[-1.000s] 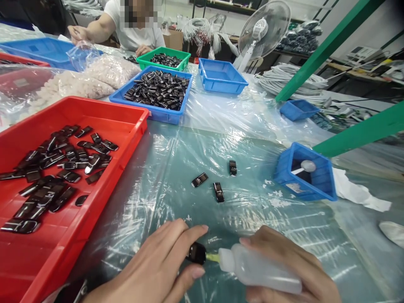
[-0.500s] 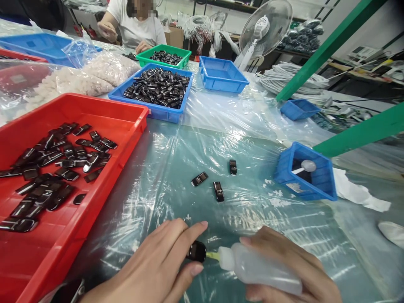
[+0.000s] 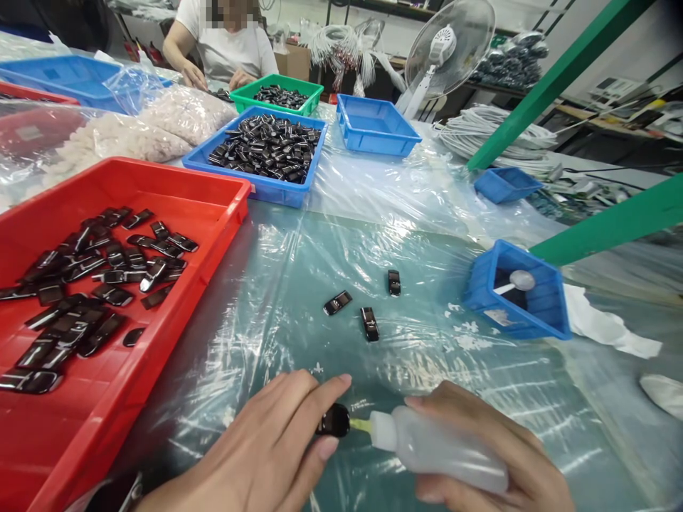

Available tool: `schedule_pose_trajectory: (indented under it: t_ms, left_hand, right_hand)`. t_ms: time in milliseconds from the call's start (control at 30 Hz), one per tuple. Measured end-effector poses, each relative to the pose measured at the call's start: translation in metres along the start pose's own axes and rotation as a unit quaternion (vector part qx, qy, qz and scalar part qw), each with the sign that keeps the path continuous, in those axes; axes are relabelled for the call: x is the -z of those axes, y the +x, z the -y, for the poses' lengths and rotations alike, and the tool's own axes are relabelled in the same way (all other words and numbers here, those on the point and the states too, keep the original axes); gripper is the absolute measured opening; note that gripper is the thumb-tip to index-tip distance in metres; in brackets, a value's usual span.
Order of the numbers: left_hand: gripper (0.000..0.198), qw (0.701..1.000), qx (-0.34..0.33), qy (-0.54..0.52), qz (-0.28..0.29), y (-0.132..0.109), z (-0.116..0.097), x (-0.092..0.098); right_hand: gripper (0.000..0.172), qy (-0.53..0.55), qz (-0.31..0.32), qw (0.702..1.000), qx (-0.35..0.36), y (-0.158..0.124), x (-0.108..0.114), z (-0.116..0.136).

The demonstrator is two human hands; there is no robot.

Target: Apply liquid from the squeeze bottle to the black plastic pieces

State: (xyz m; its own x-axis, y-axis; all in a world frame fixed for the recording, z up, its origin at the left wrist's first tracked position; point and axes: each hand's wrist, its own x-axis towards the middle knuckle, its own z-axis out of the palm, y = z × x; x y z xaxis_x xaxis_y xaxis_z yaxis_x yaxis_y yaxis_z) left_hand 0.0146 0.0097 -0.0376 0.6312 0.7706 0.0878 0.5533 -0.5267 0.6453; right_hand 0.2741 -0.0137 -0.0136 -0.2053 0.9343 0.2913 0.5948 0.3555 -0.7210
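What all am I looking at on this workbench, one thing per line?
red tray: one, red, left
black pieces: many, black, in the red tray
blue tray: one, blue, behind it, full of black pieces
green tray: one, green, farther back, near a person at the far end
second blue tray: one, blue, right of the full one
small bins: two, blue, right side
loose pieces: three, black, mid-table
bags: two or so, clear with pale bits, far left
fan: one, white, back
cables: coils, white, back right
bottle: one, cloudy, yellow tip
held piece: one, black, at the bottle's tip
left hand: pinches the held piece
right hand: grips the bottle
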Motion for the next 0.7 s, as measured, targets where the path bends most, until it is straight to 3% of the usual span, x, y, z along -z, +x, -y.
schedule_pose_trajectory:
  t_ms: [100, 200, 267, 333, 433, 600, 633, 700]
  left_hand:
    - [0.048, 0.998, 0.034, -0.031, -0.051, 0.003, -0.003, -0.002]
    - [0.035, 0.982, 0.135, -0.073, -0.115, 0.010, -0.007, -0.005]
    - [0.031, 0.964, 0.196, -0.109, -0.145, 0.015, -0.010, -0.004]
    - [0.031, 0.957, 0.205, -0.140, -0.152, 0.019, -0.012, -0.002]
    - [0.029, 0.954, 0.191, -0.181, -0.145, 0.022, -0.012, 0.002]
    - [0.030, 0.941, 0.198, -0.226, -0.154, 0.022, -0.008, 0.001]
    - [0.030, 0.941, 0.196, -0.231, -0.153, 0.022, -0.007, 0.000]
    - [0.030, 0.943, 0.184, -0.235, -0.148, 0.022, -0.004, -0.003]
  right_hand:
    - [0.030, -0.012, -0.025, 0.997, -0.072, -0.004, 0.002, -0.006]
    - [0.034, -0.001, -0.050, 0.990, -0.133, -0.003, 0.002, -0.017]
    - [0.034, 0.025, -0.085, 0.985, -0.150, 0.001, 0.000, -0.024]
    - [0.027, 0.041, -0.126, 0.980, -0.152, 0.006, -0.005, -0.030]
    - [0.022, 0.022, -0.160, 0.978, -0.130, 0.012, -0.011, -0.034]
    - [0.047, -0.047, -0.294, 0.955, 0.013, 0.004, -0.017, -0.021]
    - [0.045, -0.059, -0.277, 0.958, 0.041, 0.002, -0.020, -0.016]
    - [0.036, -0.075, -0.172, 0.980, 0.068, 0.002, -0.030, -0.004]
